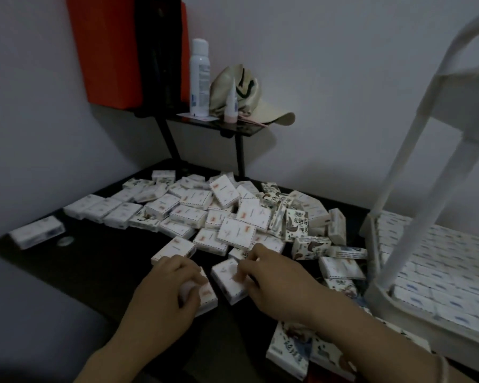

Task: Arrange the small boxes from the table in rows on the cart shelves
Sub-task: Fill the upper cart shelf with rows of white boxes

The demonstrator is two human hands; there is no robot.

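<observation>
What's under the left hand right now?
The left hand grips a small white box; one end with a red mark shows. The rest of it and the table beneath are covered.

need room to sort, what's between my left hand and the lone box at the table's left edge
In the head view, bare dark table lies between left hand and lone box, except a small pale round disc beside that box.
</observation>
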